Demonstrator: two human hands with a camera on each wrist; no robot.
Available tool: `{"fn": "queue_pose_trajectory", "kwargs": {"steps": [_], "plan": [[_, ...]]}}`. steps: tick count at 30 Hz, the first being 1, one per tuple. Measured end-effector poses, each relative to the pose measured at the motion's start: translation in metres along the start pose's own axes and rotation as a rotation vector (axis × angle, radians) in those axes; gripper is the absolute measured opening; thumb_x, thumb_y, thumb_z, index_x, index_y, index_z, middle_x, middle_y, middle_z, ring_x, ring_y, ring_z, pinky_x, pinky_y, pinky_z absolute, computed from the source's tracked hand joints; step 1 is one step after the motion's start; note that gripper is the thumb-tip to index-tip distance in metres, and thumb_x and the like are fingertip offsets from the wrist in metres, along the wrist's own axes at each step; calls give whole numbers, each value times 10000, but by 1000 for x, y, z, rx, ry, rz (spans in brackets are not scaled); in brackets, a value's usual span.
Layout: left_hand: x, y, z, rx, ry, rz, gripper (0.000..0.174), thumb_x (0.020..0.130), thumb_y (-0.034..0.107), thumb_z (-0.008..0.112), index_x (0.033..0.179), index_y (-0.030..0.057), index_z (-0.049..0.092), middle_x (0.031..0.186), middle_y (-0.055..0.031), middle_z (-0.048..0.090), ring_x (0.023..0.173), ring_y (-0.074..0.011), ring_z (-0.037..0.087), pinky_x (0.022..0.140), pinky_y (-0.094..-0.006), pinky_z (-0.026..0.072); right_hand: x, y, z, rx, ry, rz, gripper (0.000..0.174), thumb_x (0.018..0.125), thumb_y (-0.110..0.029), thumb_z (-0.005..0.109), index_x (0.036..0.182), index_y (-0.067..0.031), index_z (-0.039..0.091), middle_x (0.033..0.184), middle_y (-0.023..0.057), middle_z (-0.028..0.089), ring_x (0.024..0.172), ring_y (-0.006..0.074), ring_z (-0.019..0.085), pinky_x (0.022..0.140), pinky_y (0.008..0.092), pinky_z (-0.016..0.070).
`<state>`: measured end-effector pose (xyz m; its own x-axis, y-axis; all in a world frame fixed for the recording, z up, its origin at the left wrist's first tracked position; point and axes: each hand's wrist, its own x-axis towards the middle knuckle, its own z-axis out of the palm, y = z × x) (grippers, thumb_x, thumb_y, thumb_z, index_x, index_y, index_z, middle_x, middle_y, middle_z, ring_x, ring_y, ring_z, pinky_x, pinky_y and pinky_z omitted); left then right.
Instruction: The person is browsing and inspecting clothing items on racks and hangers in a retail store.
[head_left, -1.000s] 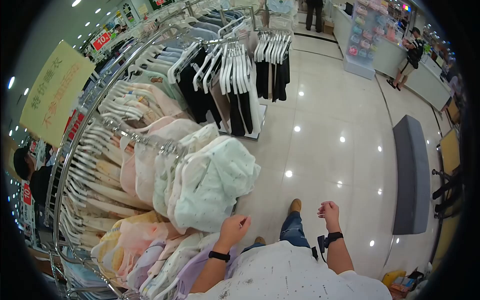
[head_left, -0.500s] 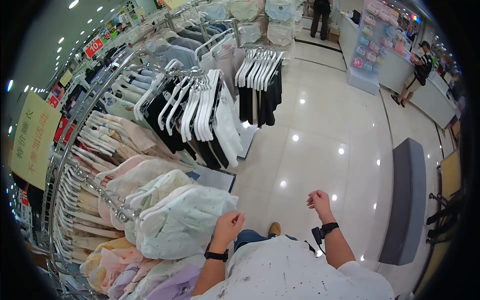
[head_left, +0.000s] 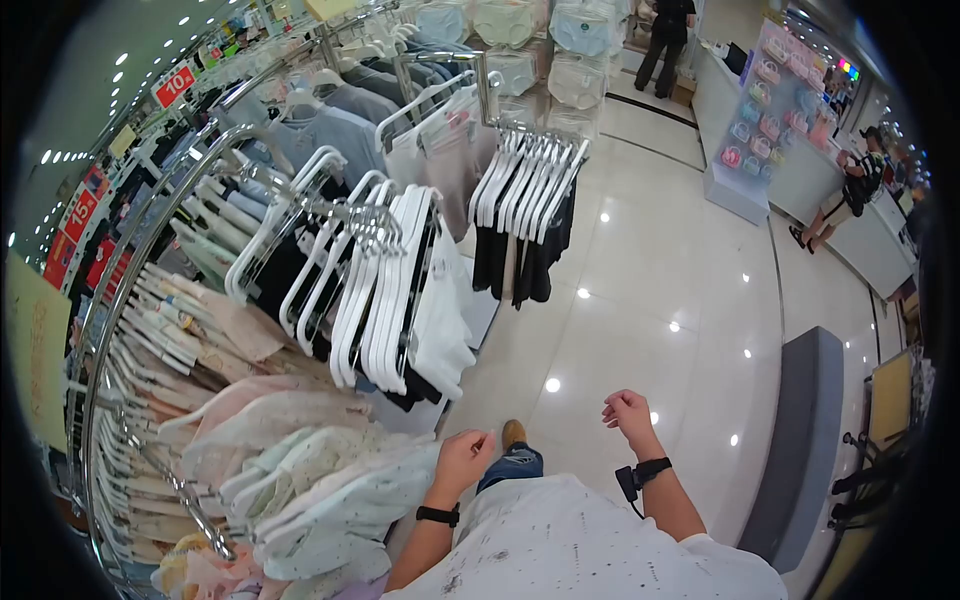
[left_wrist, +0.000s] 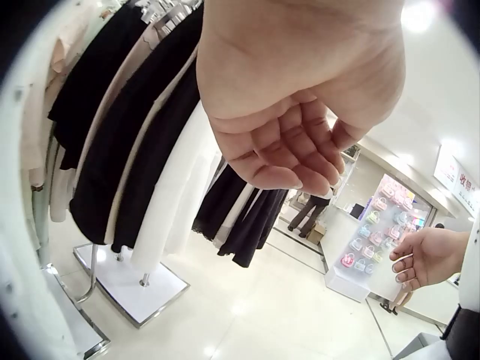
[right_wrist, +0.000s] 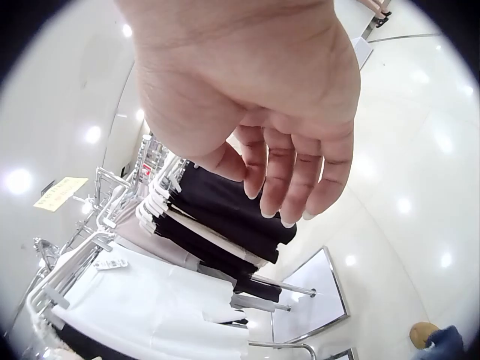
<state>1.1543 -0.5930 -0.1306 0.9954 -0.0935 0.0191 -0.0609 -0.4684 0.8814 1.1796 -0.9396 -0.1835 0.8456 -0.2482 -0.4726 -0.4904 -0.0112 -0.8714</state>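
Note:
Hanging before the body, my left hand (head_left: 465,460) holds nothing, its fingers loosely curled. It is nearest to the pale green spotted garments (head_left: 345,505) on the rack, overlapping their edge in the head view. My right hand (head_left: 630,415), also holding nothing, hangs over the tiled floor with relaxed fingers. White hangers (head_left: 385,290) ahead to the left carry black bottoms and a white garment (head_left: 440,330). In the left wrist view, black garments (left_wrist: 150,142) hang beyond the left hand; in the right wrist view, a white garment (right_wrist: 157,300) lies below the right hand.
A curved metal rail (head_left: 130,270) full of clothes runs along the left. Another cluster of white hangers (head_left: 530,185) stands ahead. On the right is a grey bench (head_left: 800,440); farther off are a display of small bags (head_left: 765,120), a white counter (head_left: 860,245) and people.
The view has moved forward along the rack; the hangers with black bottoms are nearer and the bench sits lower in view. Both hands stay before the body, holding nothing.

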Motion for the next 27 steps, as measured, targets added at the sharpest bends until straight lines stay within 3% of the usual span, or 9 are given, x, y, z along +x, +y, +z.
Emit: {"fn": "queue_pose_trajectory", "kwargs": {"steps": [1, 3, 9, 12, 19, 21, 27], "plan": [[17, 3, 0, -7, 0, 3, 259, 937, 195, 689, 797, -23, 680, 669, -126, 626, 540, -160, 542, 531, -298, 431, 10, -11, 0, 0, 6, 1, 172, 952, -144, 541, 925, -17, 653, 749, 75, 664, 638, 151, 651, 547, 280, 525], [53, 10, -2, -17, -28, 55, 253, 927, 218, 680, 792, 4, 669, 697, -145, 629, 565, -273, 598, 542, -356, 463, 31, -34, 0, -8, 8, -16, 174, 954, -147, 544, 927, -14, 653, 752, 76, 666, 640, 151, 651, 549, 279, 525], [139, 24, -11, 216, -92, 143, 273, 941, 241, 651, 796, 11, 678, 741, -147, 649, 611, -303, 616, 574, -382, 483, 81, -91, 20, 8, 1, -111, 186, 964, -149, 550, 939, 3, 654, 761, 77, 671, 654, 147, 653, 575, 269, 529], [154, 34, -15, 87, -71, 45, 268, 941, 237, 649, 797, 14, 683, 753, -144, 655, 620, -300, 622, 581, -381, 485, 105, -112, 38, 42, -64, -114, 183, 969, -140, 544, 939, 2, 657, 765, 74, 670, 658, 141, 651, 581, 269, 529], [150, 11, -1, 92, -10, -89, 260, 936, 231, 662, 802, 10, 684, 751, -142, 660, 610, -294, 617, 574, -370, 485, 160, -153, 76, -5, -305, -152, 167, 979, -127, 545, 932, -7, 652, 779, 60, 675, 684, 132, 652, 628, 270, 535], [153, 2, 5, 81, 48, -95, 278, 945, 231, 678, 821, -17, 667, 688, -127, 623, 554, -211, 557, 541, -312, 447, 179, -172, 88, -22, -397, -178, 163, 980, -118, 545, 935, -4, 652, 784, 56, 675, 693, 128, 650, 637, 267, 532], [182, 22, 23, 108, 230, -188, 260, 946, 201, 682, 816, -24, 663, 686, -124, 623, 553, -195, 562, 545, -306, 454, 214, -212, 122, -188, -689, -284, 137, 935, -103, 566, 935, -1, 657, 786, 36, 664, 725, 103, 638, 665, 261, 518]]}}
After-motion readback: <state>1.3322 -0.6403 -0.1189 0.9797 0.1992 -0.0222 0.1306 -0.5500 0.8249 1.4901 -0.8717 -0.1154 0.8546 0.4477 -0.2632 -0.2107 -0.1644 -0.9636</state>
